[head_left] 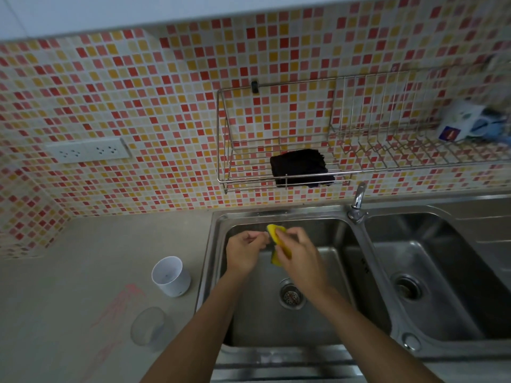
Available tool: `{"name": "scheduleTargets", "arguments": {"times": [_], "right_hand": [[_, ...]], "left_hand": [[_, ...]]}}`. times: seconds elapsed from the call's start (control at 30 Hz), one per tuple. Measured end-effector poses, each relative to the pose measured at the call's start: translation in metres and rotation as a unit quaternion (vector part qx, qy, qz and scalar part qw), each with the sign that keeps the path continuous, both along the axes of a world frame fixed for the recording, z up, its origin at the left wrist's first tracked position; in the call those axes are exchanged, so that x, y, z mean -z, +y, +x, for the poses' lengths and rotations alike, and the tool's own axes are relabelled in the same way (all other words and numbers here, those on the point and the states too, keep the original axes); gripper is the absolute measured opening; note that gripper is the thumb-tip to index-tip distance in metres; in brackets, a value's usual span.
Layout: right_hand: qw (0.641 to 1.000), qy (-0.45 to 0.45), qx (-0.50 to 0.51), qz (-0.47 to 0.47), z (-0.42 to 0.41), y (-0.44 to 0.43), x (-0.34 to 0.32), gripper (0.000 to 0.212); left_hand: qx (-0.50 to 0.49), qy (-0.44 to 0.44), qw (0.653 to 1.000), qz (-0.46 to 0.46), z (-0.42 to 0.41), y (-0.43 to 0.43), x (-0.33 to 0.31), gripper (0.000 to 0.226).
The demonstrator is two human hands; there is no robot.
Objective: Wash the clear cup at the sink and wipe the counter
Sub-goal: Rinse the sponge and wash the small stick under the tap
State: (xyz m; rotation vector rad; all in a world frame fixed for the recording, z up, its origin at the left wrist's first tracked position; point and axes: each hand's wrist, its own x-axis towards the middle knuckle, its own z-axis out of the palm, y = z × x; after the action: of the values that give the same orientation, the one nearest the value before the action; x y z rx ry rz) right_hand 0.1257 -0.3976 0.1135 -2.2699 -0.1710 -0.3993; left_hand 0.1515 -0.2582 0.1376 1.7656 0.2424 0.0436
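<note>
Grey tabletop [83, 272] at left, smeared with a pink stain [121, 305]. Steel double sink [359, 341] at right. Over the left basin, both hands: right hand [300, 252] with grip clamped on a yellow sponge [276, 244], left hand [244, 251] loosely curled, fingertips together just beside it. On the tabletop, a white cup [171, 276] upright; nearer, the clear cup [149, 328], also left of the sink.

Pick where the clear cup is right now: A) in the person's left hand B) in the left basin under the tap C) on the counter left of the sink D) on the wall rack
C. The clear cup stands on the counter left of the sink, nearer the camera than the white cup; both hands are over the left basin, the right hand with its grip on the yellow sponge.
</note>
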Motion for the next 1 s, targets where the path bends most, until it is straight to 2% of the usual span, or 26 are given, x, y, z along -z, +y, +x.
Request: {"name": "scheduleTargets", "arguments": {"times": [0.13, 0.33, 0.47, 0.57, 0.63, 0.77, 0.9, 1.0], "right_hand": [[0.991, -0.056, 0.044, -0.11, 0.004, -0.003, 0.001, 0.052], [0.965, -0.146, 0.027, -0.218, 0.011, -0.019, -0.008, 0.045], [0.953, -0.18, 0.013, -0.244, 0.013, -0.028, -0.015, 0.042], [0.95, -0.184, -0.017, -0.251, 0.013, -0.032, -0.02, 0.041], [0.957, -0.164, -0.017, -0.24, 0.018, -0.037, -0.018, 0.043], [0.983, -0.081, 0.064, -0.155, 0.025, -0.052, -0.01, 0.046], [0.979, -0.131, 0.023, -0.156, 0.001, -0.025, -0.015, 0.046], [0.984, -0.103, 0.04, -0.143, 0.01, -0.033, -0.012, 0.048]], "left_hand": [[0.024, 0.001, 0.999, -0.027, -0.003, -0.006, -0.006, 0.015], [0.064, -0.016, 0.998, -0.011, -0.005, -0.008, -0.009, 0.013], [0.119, -0.114, 0.979, 0.123, -0.01, -0.005, -0.007, 0.012], [0.137, -0.166, 0.959, 0.183, -0.01, -0.004, -0.01, 0.012], [0.13, -0.167, 0.957, 0.199, -0.008, -0.005, -0.012, 0.011], [0.065, -0.111, 0.984, 0.122, -0.003, -0.008, -0.012, 0.006], [0.054, -0.06, 0.995, 0.057, 0.0, -0.02, -0.008, 0.006], [0.026, -0.024, 0.999, -0.016, -0.001, -0.026, -0.01, 0.011]]}}
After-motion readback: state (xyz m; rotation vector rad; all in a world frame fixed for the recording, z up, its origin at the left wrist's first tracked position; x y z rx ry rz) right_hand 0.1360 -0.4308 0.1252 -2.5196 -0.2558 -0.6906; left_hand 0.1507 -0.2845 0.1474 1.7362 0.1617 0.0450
